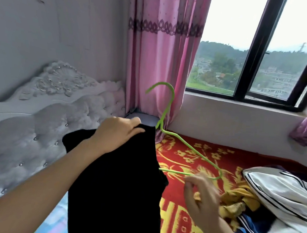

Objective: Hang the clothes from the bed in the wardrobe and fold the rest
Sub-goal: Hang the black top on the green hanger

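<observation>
- Head view: the left hand (118,134) lifts a black garment (117,185) above the bed (179,153), fingers (138,129) pinching its top.
- A green hanger (192,148) sits half inside the garment.
- The right hand (201,195) is blurred under the hanger; I cannot tell whether its fingers pinch anything.

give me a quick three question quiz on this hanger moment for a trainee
1. Pick one: the hanger is A red, B green, C white.
2. True or false: the left hand grips the black garment at its top.
3. Fill in: the yellow garment lies on the ____.

Key: 1 B. 2 true. 3 bed.
</observation>
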The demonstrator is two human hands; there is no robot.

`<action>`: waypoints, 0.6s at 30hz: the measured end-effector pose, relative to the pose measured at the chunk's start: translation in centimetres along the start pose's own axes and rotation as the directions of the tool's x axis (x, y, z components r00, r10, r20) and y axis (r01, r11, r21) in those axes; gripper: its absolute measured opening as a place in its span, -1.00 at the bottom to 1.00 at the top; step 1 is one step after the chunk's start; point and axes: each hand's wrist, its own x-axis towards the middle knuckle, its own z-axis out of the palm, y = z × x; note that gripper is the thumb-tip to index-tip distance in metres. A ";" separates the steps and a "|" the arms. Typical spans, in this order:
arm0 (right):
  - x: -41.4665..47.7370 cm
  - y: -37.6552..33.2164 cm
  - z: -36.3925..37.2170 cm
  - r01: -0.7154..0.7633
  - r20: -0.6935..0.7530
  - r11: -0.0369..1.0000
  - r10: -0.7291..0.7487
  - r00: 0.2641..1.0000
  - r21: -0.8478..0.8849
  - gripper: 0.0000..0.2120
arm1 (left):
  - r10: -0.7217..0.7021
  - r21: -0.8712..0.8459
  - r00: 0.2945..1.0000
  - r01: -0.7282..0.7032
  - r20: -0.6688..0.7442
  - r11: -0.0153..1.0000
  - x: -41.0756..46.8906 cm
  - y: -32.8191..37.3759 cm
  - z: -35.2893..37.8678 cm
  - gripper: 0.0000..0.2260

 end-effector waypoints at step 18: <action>0.2 -1.5 3.3 -0.328 0.411 0.907 0.202 0.889 0.264 -0.76 | -0.170 -0.191 0.981 0.149 -0.095 0.970 1.2 -3.2 -2.5 -0.75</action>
